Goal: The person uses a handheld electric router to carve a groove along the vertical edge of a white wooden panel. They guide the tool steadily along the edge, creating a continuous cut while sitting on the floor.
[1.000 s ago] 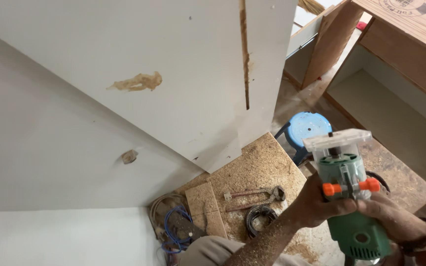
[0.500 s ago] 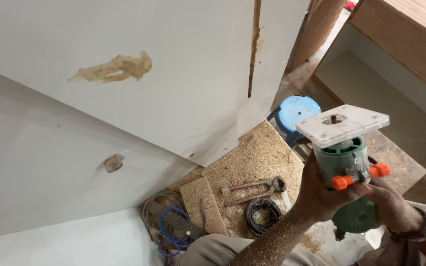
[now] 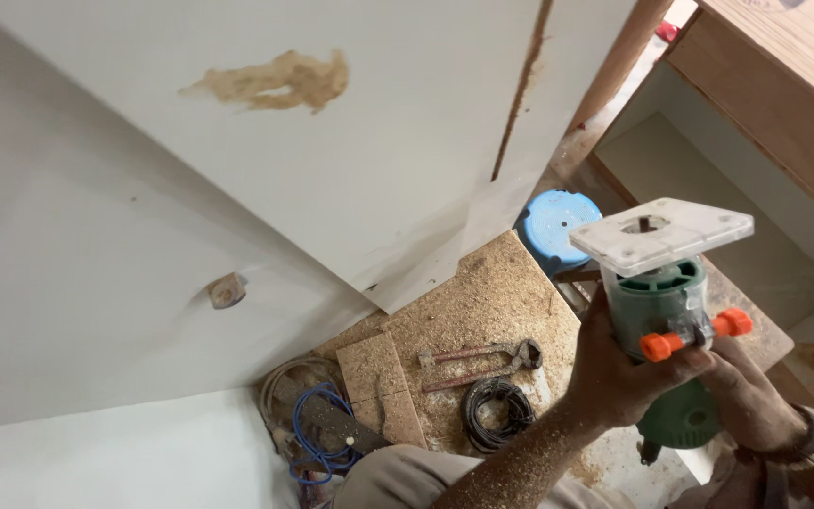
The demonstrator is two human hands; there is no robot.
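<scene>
Both my hands hold a green trim router (image 3: 663, 311) with orange knobs, tipped so that its clear square base plate (image 3: 661, 234) faces up and away. My left hand (image 3: 614, 372) wraps the motor body from the left. My right hand (image 3: 746, 391), with a bracelet at the wrist, grips it from the right and below. A large white board (image 3: 332, 151) with a routed groove and a brown smear fills the upper left, apart from the tool.
A sawdust-covered chipboard piece (image 3: 482, 320) lies on the floor with pincers (image 3: 482, 358), a black wire coil (image 3: 496, 415) and blue cable (image 3: 317, 434). A blue stool (image 3: 553, 226) stands beyond. A wooden cabinet (image 3: 765, 113) is at the right.
The router has risen and tilted, so its base plate faces up more. The view has shifted, with the board sliding right and down in the picture.
</scene>
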